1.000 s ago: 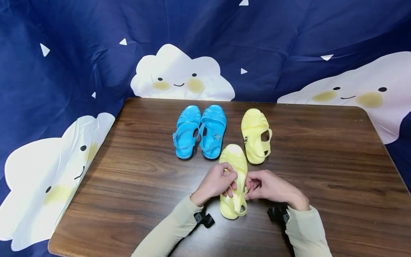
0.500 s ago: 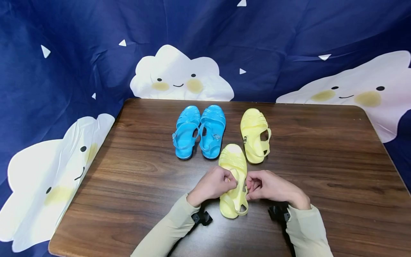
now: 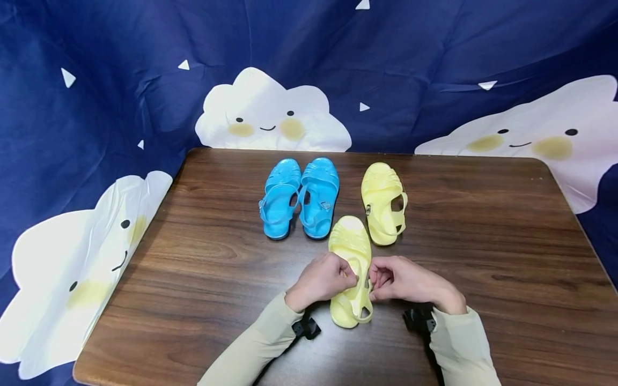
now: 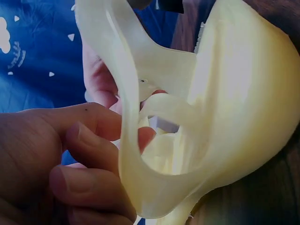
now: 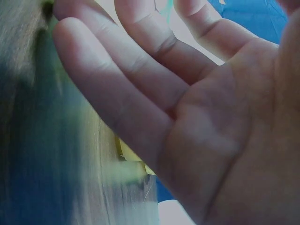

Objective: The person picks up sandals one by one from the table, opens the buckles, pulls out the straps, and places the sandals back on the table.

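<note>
A yellow jelly sandal lies on the table in the head view, toe pointing away and heel nearest me. My left hand reaches across its left side, thumb and forefinger pinching the strap over the middle. On the right edge, by the side opening, my right hand pinches the sandal's side with curled fingers. In the left wrist view, the left hand is beside the pale strap and heel opening of the sandal. The right wrist view shows the right hand with bent fingers; its fingertips' contact is hidden.
Another yellow sandal lies just beyond, to the right. Two blue sandals stand side by side at the back, left of it. The brown wooden table ends at a dark blue cloth printed with clouds.
My left hand has turned slightly, and its lower fingers, seen under the thumb a second ago, are now hidden behind the hand. The right hand and the sandals stay nearly still.
</note>
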A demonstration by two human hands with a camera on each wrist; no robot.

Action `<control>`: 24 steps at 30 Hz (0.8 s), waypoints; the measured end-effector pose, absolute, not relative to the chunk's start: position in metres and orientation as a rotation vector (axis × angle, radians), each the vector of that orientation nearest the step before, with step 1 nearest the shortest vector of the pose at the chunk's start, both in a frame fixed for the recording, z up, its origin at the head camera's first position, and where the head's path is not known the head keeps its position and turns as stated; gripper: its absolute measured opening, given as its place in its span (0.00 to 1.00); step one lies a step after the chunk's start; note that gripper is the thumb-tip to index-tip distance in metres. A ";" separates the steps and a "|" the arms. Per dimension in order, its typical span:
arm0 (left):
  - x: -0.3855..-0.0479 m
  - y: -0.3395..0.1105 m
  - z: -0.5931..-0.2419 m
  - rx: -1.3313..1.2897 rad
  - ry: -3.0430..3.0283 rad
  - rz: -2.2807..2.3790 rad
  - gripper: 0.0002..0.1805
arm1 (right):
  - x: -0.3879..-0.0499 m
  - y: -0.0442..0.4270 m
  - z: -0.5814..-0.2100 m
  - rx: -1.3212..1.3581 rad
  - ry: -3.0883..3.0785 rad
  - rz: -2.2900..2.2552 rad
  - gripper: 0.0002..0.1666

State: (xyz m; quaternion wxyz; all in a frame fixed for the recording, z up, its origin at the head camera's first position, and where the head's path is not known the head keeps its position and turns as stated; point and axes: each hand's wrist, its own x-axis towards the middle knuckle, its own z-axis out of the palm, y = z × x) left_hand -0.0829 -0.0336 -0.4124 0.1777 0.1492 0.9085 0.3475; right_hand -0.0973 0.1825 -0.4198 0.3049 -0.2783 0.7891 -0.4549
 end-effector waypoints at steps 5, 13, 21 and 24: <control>-0.082 -0.033 -0.413 0.425 2.595 0.968 0.06 | -0.098 0.182 -0.420 -0.740 2.092 -1.197 0.17; -0.082 -0.032 -0.415 0.449 2.618 0.959 0.06 | -0.098 0.182 -0.420 -0.749 2.098 -1.180 0.17; -0.085 -0.036 -0.412 0.443 2.542 1.033 0.08 | -0.097 0.183 -0.418 -0.758 2.074 -1.205 0.16; -0.087 -0.041 -0.411 0.433 2.536 1.077 0.09 | -0.097 0.185 -0.417 -0.781 2.063 -1.214 0.12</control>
